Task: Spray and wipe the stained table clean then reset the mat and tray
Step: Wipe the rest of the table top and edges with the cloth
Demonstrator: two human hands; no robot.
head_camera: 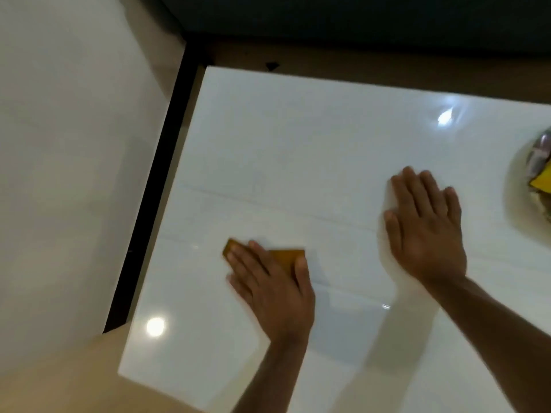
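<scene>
A glossy white table [298,138] fills most of the head view. My left hand [271,287] lies flat on a small brown-yellow cloth [286,257] near the table's front left, pressing it onto the surface. Only the cloth's two corners show past my fingers. My right hand [426,225] rests flat on the bare tabletop to the right, fingers together, with nothing under it. Faint streak lines cross the table between the two hands. The picture is blurred by motion.
A round pale tray or plate [518,186] with mixed items, one of them yellow, sits at the right edge, partly cut off. A white wall panel [74,174] and a black strip [155,189] run along the table's left side. Brown floor lies behind.
</scene>
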